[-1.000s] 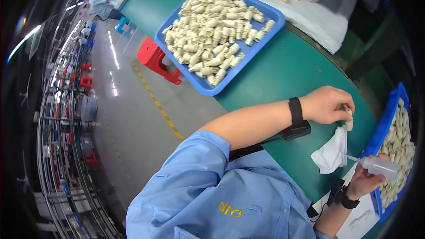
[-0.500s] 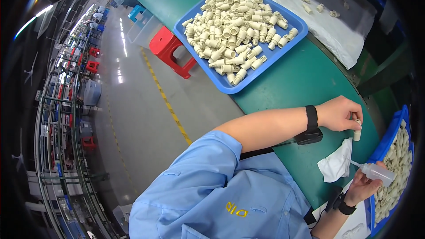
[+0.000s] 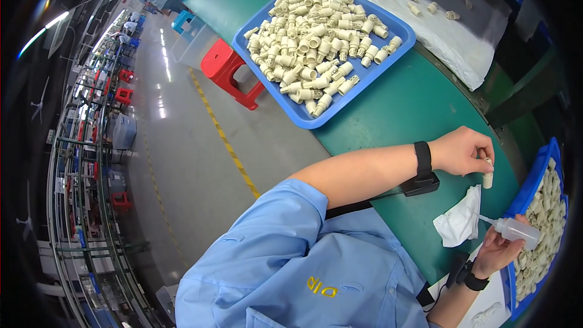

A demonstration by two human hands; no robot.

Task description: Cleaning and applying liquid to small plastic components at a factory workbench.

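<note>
The green worktop (image 3: 419, 115) runs from the far left to the near right, beside the grey floor (image 3: 176, 164). Partly creased white sheeting (image 3: 388, 0) lies along its far right side, bearing a few loose pieces. At the far left of the worktop, a blue rectangular tray (image 3: 358, 90) is heaped with cream cylindrical plastic fittings (image 3: 303, 36), many with slotted ends; a second blue tray (image 3: 527, 189), at the right, holds more. A red plastic stool (image 3: 221, 61) stands left of the worktop. The two hands are apart: the left hand (image 3: 464, 152) pinches one cream fitting (image 3: 488, 179) roughly upright, while the right hand (image 3: 498, 252) grips a translucent squeeze bottle (image 3: 519, 232). A crumpled white cloth (image 3: 458, 222) lies between them on the worktop. The bottle's thin nozzle (image 3: 487, 219) points left toward the cloth; whether they touch cannot be told.
</note>
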